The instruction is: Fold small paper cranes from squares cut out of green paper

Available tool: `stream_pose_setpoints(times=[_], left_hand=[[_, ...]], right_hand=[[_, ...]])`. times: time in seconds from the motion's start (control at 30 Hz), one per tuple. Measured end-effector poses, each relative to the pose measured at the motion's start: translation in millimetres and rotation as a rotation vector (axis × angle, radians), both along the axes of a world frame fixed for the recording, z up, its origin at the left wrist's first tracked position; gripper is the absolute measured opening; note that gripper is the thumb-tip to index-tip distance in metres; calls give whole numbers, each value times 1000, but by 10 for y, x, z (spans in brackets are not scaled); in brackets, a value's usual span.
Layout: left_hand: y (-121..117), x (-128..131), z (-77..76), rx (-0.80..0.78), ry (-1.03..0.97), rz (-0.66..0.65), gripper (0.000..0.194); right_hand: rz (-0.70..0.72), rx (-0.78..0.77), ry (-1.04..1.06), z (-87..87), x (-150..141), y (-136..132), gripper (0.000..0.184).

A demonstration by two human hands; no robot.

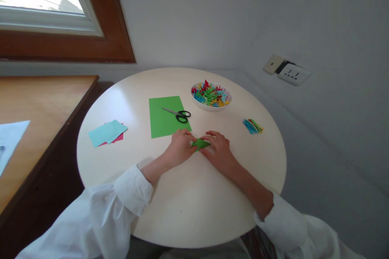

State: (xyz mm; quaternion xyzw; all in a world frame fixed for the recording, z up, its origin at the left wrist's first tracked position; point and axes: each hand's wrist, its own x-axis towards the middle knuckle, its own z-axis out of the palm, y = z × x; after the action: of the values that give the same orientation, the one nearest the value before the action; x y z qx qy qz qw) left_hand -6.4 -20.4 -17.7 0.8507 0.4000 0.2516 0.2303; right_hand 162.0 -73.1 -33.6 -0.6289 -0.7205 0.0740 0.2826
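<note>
A small folded piece of green paper [201, 144] is held just above the middle of the round table, between my two hands. My left hand [182, 147] pinches its left end with thumb and forefinger. At its right end, the thumb and fingers of my right hand [219, 150] close on the paper's pointed side. Part of the fold is hidden behind my fingertips. Just beyond my left hand lies a flat green sheet [162, 119]. Scissors with black handles [181, 116] rest on that sheet, blades pointing left.
A white bowl [210, 108] of colourful folded paper shapes stands at the back of the white round table [182, 206]. Light blue paper squares [105, 132] over red ones lie at left. Coloured paper strips [253, 126] lie at right. A wooden desk [45, 101] adjoins on the left.
</note>
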Motion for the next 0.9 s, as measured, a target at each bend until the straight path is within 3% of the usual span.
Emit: stream_pose_setpoints(times=[0.23,0.5,0.9], left_hand=[[9,-21,35,-50,-168,-14,22],[69,-134,-62,-34,-297,-51,19],[54,-148,-15,84,-240,-2,17]], right_hand=[[97,8,78,43,11,-16,32],[240,-27,140,41,59,-35,41],[223,-129,781,-14,122,58,42]])
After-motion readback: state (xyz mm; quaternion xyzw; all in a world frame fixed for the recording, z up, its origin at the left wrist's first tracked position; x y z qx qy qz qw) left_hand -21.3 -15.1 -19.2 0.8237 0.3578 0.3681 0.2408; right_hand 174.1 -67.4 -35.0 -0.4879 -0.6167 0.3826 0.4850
